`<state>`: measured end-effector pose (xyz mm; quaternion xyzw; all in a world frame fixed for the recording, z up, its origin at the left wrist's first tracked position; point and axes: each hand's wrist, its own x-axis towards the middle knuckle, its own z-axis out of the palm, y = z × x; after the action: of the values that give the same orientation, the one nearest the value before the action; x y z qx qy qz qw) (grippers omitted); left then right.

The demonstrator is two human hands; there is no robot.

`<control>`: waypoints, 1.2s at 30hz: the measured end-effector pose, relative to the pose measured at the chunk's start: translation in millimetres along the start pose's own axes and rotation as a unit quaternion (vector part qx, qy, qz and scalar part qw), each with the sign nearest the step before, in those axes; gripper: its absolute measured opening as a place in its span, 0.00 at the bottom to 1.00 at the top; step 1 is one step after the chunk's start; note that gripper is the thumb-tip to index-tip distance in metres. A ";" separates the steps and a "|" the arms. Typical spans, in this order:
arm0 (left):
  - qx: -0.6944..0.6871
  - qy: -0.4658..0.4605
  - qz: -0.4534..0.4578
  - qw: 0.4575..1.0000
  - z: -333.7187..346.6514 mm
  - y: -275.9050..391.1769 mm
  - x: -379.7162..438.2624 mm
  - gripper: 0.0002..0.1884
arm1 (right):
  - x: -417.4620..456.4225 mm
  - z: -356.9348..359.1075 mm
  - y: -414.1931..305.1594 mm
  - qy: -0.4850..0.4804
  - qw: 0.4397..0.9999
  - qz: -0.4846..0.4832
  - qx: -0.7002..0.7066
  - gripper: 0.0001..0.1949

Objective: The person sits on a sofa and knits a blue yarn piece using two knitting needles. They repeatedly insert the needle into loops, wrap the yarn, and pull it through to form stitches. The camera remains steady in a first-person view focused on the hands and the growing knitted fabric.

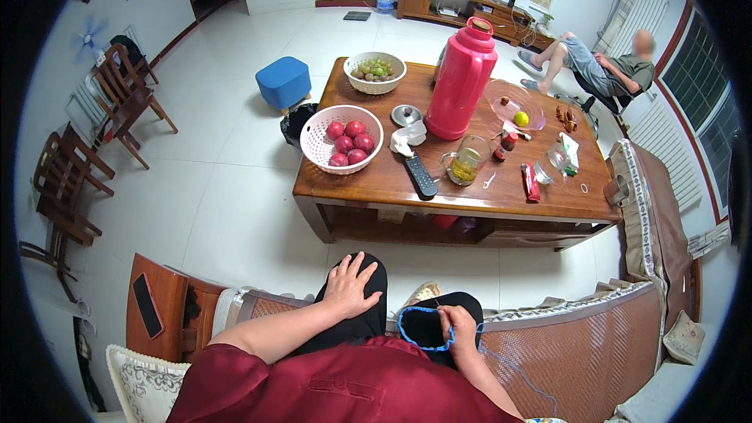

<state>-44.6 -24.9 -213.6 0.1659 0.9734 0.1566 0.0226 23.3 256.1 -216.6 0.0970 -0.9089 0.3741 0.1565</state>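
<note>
My left hand (351, 289) rests palm down on my left knee, its fingers spread and nothing in them. In my right hand (458, 328), above the right thigh, is a ring of blue crochet work (407, 336) together with a thin hook (436, 302) whose tip shows past the fingers. The ring hangs as an open loop to the left of that hand. From it a blue yarn strand (517, 370) runs right and down across the woven sofa mat (578, 343). The yarn's far end is out of sight.
Ahead stands a wooden coffee table (376, 188) bearing a pink thermos (461, 82), a basket of red fruit (310, 150), a bowl of grapes (376, 87), a remote control (420, 176) and a glass mug (470, 158). A phone (148, 305) lies on the left armrest. Another person (623, 70) sits far right.
</note>
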 end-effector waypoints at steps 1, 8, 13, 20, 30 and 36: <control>0.000 -0.007 0.009 1.000 0.2 -0.6 5.9 0.37 | 0.6 -0.7 0.7 -0.012 1.000 -0.003 -0.014 0.05; -0.026 0.024 0.050 0.998 11.5 -0.4 28.7 0.31 | 5.0 0.8 4.1 -0.019 0.999 -0.013 -0.045 0.07; -0.031 0.018 0.034 0.999 15.8 -1.8 39.0 0.28 | 5.0 3.2 7.0 -0.009 0.998 -0.028 -0.049 0.07; -0.032 0.020 0.024 0.999 15.0 -5.7 42.6 0.26 | 4.2 10.2 2.8 0.018 0.997 -0.045 -0.060 0.06; 0.022 0.019 0.011 1.000 8.3 12.1 -0.3 0.33 | -9.6 15.0 -7.2 0.020 0.997 -0.043 -0.062 0.03; 0.030 0.049 0.028 0.998 3.0 21.0 -39.3 0.34 | -17.0 17.4 -25.7 0.063 0.998 -0.019 -0.001 0.04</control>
<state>-0.6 -18.2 -210.2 0.1858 0.9725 0.1358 -0.0348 42.9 226.7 -217.6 0.0903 -0.8959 0.3751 0.2202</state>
